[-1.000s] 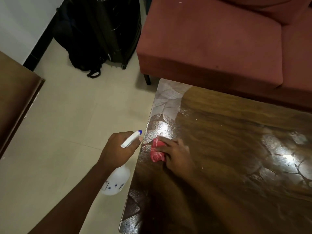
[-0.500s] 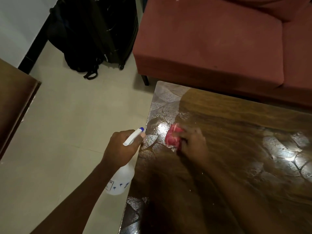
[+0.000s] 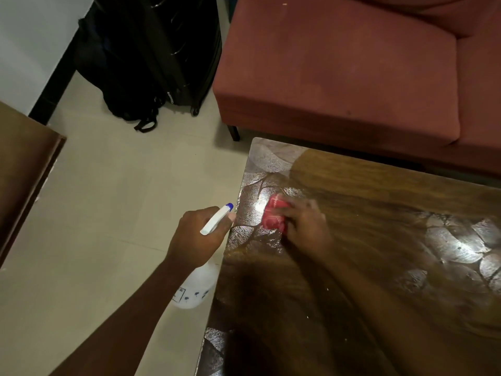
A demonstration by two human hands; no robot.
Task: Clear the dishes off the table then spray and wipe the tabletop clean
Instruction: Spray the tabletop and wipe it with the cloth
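Nearest, off the left edge of the worktop and above the pale tiled floor: translucent plastic spray bottle, rounded body with small blue prints, white trigger head tipped blue, neck wrapped in the curled grip of the left hand, nozzle aimed at that edge. Just inside the edge, on glossy dark wood grain with silvery scale-shaped patches and a bright glare spot: bunched red cloth with pale lines, soft and crumpled, pinned under the right hand, grip bent over its right side, blurred. Bare wood stretching right and nearer; far left corner not far beyond the cloth. Farther off: open floor to the left, brown furniture, black bags, rust-red fabric sofa along the far edge.
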